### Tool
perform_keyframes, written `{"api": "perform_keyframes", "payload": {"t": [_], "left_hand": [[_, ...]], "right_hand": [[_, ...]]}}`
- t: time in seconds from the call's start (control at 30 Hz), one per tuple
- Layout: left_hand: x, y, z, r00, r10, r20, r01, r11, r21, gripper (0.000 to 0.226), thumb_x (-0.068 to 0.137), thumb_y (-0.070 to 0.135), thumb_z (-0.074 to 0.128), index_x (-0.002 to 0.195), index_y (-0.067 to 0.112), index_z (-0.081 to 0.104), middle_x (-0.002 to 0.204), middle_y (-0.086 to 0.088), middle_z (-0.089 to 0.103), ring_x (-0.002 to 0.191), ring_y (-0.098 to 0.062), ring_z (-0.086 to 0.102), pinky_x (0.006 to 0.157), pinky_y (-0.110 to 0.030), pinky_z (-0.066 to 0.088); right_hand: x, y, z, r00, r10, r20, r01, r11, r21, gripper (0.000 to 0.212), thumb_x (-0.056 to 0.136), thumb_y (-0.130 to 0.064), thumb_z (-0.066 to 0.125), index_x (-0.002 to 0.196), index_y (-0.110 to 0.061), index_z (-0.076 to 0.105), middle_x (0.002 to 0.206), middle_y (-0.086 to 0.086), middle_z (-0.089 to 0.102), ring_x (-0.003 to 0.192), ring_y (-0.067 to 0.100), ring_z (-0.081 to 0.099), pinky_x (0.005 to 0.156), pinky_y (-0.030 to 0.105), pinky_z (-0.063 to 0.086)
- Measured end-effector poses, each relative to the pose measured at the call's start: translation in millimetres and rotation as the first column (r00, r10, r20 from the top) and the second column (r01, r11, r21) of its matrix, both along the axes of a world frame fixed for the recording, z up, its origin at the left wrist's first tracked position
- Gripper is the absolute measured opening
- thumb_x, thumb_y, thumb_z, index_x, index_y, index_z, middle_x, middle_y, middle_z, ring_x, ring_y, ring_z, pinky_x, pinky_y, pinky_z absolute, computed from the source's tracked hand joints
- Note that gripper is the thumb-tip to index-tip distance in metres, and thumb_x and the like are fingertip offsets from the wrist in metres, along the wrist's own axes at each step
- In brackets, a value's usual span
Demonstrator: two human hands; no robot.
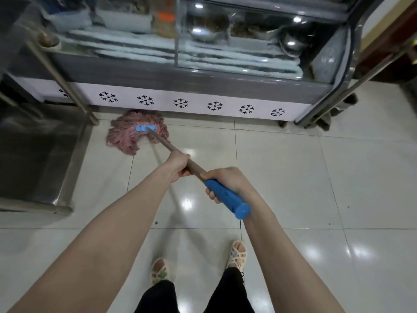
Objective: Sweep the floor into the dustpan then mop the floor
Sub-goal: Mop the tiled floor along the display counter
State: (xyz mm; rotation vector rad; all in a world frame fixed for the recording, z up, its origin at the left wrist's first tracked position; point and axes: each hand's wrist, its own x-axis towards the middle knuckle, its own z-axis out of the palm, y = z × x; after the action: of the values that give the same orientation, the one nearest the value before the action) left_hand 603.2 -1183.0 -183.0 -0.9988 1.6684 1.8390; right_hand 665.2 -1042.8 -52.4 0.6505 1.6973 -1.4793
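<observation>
A mop with a pink string head (133,134) and a blue clamp lies spread on the white tiled floor (293,177), right against the base of the display case. Its metal pole runs back toward me and ends in a blue grip (228,197). My left hand (178,167) is closed around the bare pole. Behind it, my right hand (225,181) wraps the front of the blue grip. No broom or dustpan is in view.
A glass-fronted refrigerated case (203,64) with a snowflake-patterned skirt spans the back. A steel table (33,154) and its leg (67,86) stand at left, another steel frame (338,93) at right. My sandalled feet (237,256) are below. Small dark specks dot the tiles.
</observation>
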Motion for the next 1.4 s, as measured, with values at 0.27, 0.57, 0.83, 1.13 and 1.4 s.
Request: {"api": "perform_keyframes", "payload": {"t": [0.27,0.57,0.83,1.13,1.4], "left_hand": [[-24,216,0,0.991,-0.136,-0.02,0.137,0.989,0.055,0.028,0.101,0.012,0.04,0.125,-0.002,0.04,0.086,-0.009,0.05,0.073,-0.018,0.055,0.037,-0.024,0.048],[-22,445,11,0.926,-0.377,-0.019,0.372,0.906,0.203,0.014,0.1,0.009,0.04,0.111,0.002,0.045,0.096,-0.015,0.055,0.084,-0.024,0.057,0.057,-0.03,0.051],[-17,471,20,0.918,-0.395,-0.044,0.397,0.906,0.145,0.009,0.099,0.005,0.04,0.104,0.001,0.046,0.08,-0.01,0.052,0.068,-0.019,0.055,0.059,-0.031,0.053],[22,359,22,0.976,-0.213,-0.041,0.214,0.976,0.025,0.006,0.098,0.004,0.04,0.099,0.003,0.046,0.077,-0.008,0.048,0.064,-0.017,0.051,0.035,-0.022,0.048],[89,233,15,1.0,-0.001,0.028,0.005,0.989,-0.146,0.007,0.098,0.002,0.037,0.098,0.003,0.045,0.075,-0.01,0.047,0.063,-0.019,0.049,0.042,-0.029,0.05]], "right_hand": [[-4,194,7,0.99,-0.141,-0.019,0.142,0.987,0.081,0.018,0.084,-0.011,0.068,0.082,0.004,0.058,0.054,0.014,0.056,0.032,0.014,0.05,0.035,0.017,0.04],[19,367,10,0.92,-0.379,-0.102,0.391,0.902,0.18,0.013,0.086,-0.004,0.06,0.075,0.0,0.054,0.056,0.014,0.052,0.03,0.016,0.047,0.034,0.019,0.039],[22,400,10,0.901,-0.428,-0.07,0.434,0.892,0.129,0.016,0.085,-0.006,0.066,0.08,0.003,0.055,0.05,0.015,0.054,0.03,0.018,0.049,0.035,0.02,0.042],[42,325,3,0.976,-0.219,-0.005,0.219,0.976,-0.005,0.017,0.086,-0.009,0.065,0.083,0.004,0.054,0.046,0.013,0.054,0.032,0.017,0.05,0.035,0.019,0.042],[78,230,-13,0.998,0.013,0.055,-0.005,0.99,-0.141,0.015,0.088,-0.007,0.063,0.082,0.001,0.052,0.06,0.013,0.051,0.029,0.014,0.048,0.033,0.016,0.04]]}}
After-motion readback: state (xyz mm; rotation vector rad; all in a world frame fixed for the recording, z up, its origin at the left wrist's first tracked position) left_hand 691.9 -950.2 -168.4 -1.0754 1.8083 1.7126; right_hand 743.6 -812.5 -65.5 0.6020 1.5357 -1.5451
